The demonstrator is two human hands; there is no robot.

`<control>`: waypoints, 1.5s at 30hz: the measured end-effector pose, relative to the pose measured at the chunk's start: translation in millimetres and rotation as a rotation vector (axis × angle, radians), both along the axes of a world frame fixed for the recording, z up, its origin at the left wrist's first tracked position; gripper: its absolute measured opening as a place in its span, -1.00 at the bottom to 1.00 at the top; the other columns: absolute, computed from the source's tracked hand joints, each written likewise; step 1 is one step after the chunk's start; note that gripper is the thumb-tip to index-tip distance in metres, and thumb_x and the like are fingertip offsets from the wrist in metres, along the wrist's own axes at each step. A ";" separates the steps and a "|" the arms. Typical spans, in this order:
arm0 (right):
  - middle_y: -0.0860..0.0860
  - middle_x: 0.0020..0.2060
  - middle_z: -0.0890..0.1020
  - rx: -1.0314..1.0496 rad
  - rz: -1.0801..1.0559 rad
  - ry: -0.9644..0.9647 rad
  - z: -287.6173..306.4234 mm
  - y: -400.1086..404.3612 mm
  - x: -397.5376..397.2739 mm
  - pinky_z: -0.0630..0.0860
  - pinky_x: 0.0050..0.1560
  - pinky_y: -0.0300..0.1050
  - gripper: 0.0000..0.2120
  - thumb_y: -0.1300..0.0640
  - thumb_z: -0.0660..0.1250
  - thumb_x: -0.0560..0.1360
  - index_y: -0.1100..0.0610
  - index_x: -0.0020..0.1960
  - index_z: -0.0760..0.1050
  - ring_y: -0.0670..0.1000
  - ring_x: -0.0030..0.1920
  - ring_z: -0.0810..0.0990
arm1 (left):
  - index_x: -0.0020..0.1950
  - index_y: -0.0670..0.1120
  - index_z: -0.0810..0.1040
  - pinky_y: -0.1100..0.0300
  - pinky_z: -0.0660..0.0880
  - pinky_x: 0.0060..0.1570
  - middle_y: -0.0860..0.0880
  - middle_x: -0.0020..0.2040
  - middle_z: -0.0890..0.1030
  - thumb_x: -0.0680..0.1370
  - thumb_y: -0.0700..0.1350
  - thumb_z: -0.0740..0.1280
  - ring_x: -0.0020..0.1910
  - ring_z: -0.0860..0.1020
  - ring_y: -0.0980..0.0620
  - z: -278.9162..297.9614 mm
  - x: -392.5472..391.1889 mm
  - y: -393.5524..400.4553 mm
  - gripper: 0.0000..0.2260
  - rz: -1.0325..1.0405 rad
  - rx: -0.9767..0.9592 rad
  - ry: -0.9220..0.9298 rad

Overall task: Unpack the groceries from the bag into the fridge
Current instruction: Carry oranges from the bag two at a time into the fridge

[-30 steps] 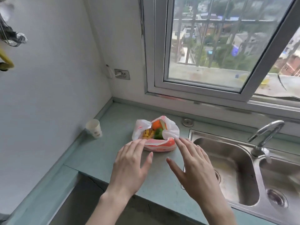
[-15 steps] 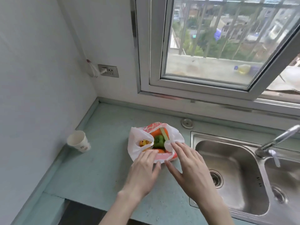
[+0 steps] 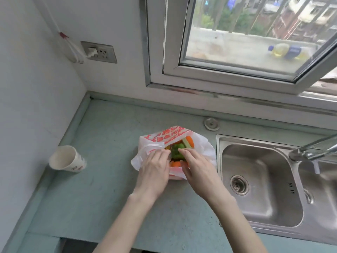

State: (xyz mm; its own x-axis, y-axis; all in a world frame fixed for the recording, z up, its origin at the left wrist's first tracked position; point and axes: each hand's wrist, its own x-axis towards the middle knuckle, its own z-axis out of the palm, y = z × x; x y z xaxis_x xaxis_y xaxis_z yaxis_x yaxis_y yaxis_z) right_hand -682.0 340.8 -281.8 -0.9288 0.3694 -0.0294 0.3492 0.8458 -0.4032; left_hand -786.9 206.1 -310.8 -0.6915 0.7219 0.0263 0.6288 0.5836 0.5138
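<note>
A white plastic bag [image 3: 169, 136] with red print lies open on the pale green counter [image 3: 102, 189]. Inside I see a green vegetable [image 3: 176, 152], an orange carrot [image 3: 190, 140] and another orange piece [image 3: 175, 163]. My left hand [image 3: 155, 168] is at the bag's left rim, its fingers curled on the gathered plastic. My right hand [image 3: 197, 168] reaches into the opening from the right, fingers extended and fingertips touching the green vegetable. No fridge is in view.
A paper cup [image 3: 66, 158] lies on its side near the left wall. A steel double sink [image 3: 262, 183] with a tap [image 3: 313, 151] is just right of the bag. A wall socket [image 3: 99, 52] and a window [image 3: 237, 42] are behind.
Both hands have moved forward from the bag's near edge into its opening. The left hand has taken hold of the rim and the right fingers now touch the green vegetable.
</note>
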 end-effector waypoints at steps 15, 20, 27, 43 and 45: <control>0.12 0.03 0.64 0.088 0.084 -0.539 -55.0 41.0 -35.0 0.35 -0.21 -0.05 -0.83 0.26 0.27 0.53 0.15 0.11 0.51 0.23 0.04 0.66 | 0.31 -0.03 0.45 0.04 0.46 0.17 -0.08 0.16 0.61 0.52 -0.16 0.42 0.12 0.54 -0.14 -27.0 -29.6 15.5 -0.62 -0.074 -0.454 0.108; 0.10 0.05 0.65 0.103 0.024 -0.516 -51.8 45.5 -26.9 0.40 -0.23 -0.04 -0.75 0.03 0.35 0.50 0.13 0.11 0.46 0.23 0.00 0.68 | 0.29 -0.04 0.44 0.05 0.55 -0.01 -0.15 0.10 0.64 0.55 -0.05 0.40 0.06 0.61 -0.20 -23.3 -24.4 18.8 -0.65 -0.157 -0.473 0.051; 0.07 0.14 0.65 0.248 -0.061 -0.493 -42.8 69.6 -12.5 0.43 0.12 -0.01 -0.77 0.05 0.28 0.58 0.09 0.20 0.49 0.18 0.17 0.64 | 0.25 -0.03 0.54 -0.03 0.52 0.18 -0.13 0.17 0.64 0.56 -0.04 0.36 0.16 0.60 -0.18 -44.8 -6.9 58.9 -0.73 -0.196 -0.352 -0.025; 0.12 0.30 0.53 0.341 -0.091 -0.530 -96.8 88.7 -11.2 0.41 0.26 0.03 -0.34 0.00 0.45 0.43 0.10 0.47 0.34 0.19 0.27 0.55 | 0.08 0.02 0.44 0.04 0.49 0.07 -0.08 0.09 0.59 0.54 0.24 0.31 0.09 0.58 -0.15 -85.7 17.4 84.2 -0.68 -0.172 -0.534 -0.190; 0.12 0.32 0.50 0.331 -0.105 -0.531 -99.8 92.2 -10.7 0.40 0.28 0.01 -0.32 0.01 0.48 0.42 0.10 0.45 0.32 0.19 0.28 0.54 | 0.23 0.03 0.43 0.01 0.48 0.17 -0.09 0.20 0.56 0.57 0.24 0.28 0.18 0.55 -0.17 -88.2 19.1 85.3 -0.64 -0.193 -0.558 -0.231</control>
